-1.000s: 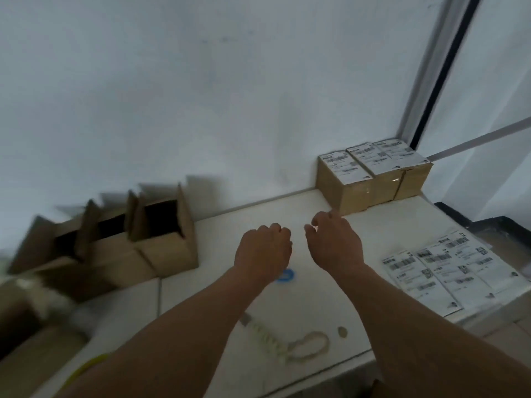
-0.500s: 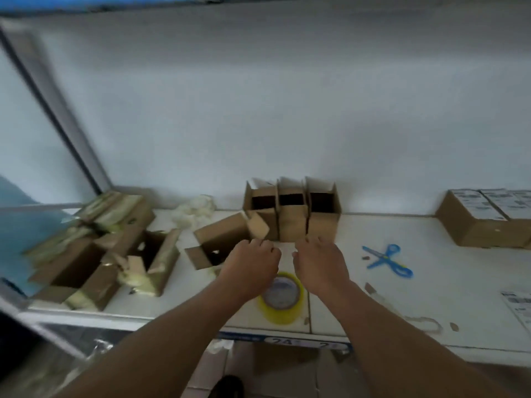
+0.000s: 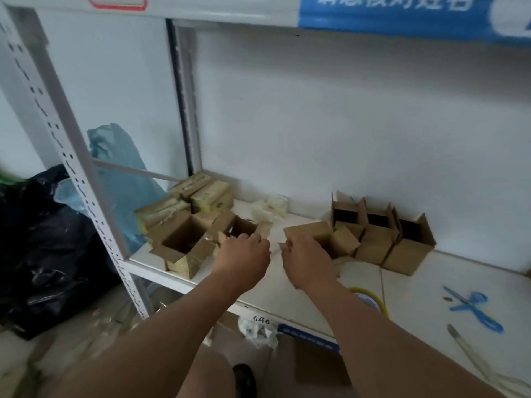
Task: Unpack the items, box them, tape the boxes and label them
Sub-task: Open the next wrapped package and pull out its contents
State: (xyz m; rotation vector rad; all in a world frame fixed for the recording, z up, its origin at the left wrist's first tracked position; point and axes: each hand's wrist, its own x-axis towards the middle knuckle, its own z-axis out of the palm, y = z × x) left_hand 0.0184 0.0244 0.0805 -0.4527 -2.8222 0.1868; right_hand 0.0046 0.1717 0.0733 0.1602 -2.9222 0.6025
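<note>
My left hand (image 3: 244, 261) and my right hand (image 3: 307, 262) hover side by side over the white shelf (image 3: 448, 277), fingers loosely curled, with nothing visibly held. Just beyond my right hand a small cardboard box (image 3: 311, 234) lies on its side. Three open cardboard boxes (image 3: 376, 239) stand in a row against the back wall to the right. Left of my left hand sit opened, taped cartons (image 3: 178, 244), with yellow-green wrapped packs (image 3: 211, 196) behind them. A yellow tape roll (image 3: 373, 301) lies partly hidden under my right forearm.
Blue scissors (image 3: 474, 307) and a loose tape strip (image 3: 471, 354) lie at the right. Crumpled plastic wrap (image 3: 270, 208) sits at the back. A perforated shelf upright (image 3: 66, 139) stands at the left, with a black bag (image 3: 43, 248) and a blue bag (image 3: 123, 173) beyond it.
My view has swung left along the shelf, from the labelled boxes and label sheets to the opened cartons. Both hands travelled left with it, still holding nothing.
</note>
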